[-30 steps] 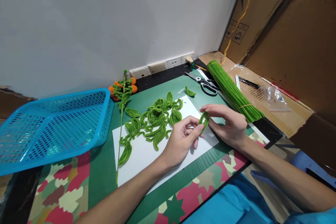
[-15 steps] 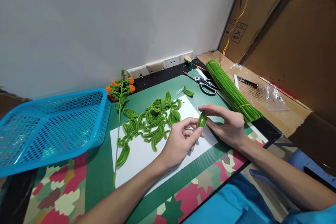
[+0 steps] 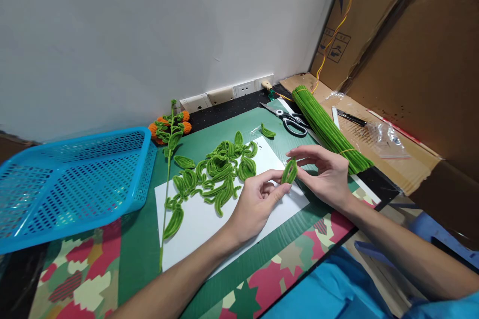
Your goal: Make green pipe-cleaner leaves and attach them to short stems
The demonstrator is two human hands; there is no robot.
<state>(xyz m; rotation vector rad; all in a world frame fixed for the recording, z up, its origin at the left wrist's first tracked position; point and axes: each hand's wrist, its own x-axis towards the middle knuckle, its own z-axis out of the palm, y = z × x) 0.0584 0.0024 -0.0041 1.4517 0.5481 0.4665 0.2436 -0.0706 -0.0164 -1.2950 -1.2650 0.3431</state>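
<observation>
A small green pipe-cleaner leaf [image 3: 289,171], looped with a narrow gap down its middle, stands upright between my two hands above the white sheet [image 3: 202,249]. My left hand [image 3: 258,202] pinches its lower left side between thumb and forefinger. My right hand [image 3: 324,172] is at its upper right side, thumb against the edge and bent fingers near the tip; the exact contact there is partly hidden. Left of my hands lies a pile of green pipe-cleaner leaves [image 3: 220,167]. A long-stemmed pipe-cleaner flower [image 3: 169,154] with orange blooms lies beside the pile.
A blue plastic basket [image 3: 78,189] stands at the left. Black-handled scissors [image 3: 294,124] and a single leaf [image 3: 268,130] lie behind my hands. A tied bundle of green pipe cleaners [image 3: 329,127] lies to the right, near a black pen-like tool [image 3: 352,117] on cardboard [image 3: 415,172].
My right hand's fingers have bent from nearly straight and drawn in near the leaf's tip. The leaf has turned slightly, and its middle gap looks narrower. My left hand keeps its pinch.
</observation>
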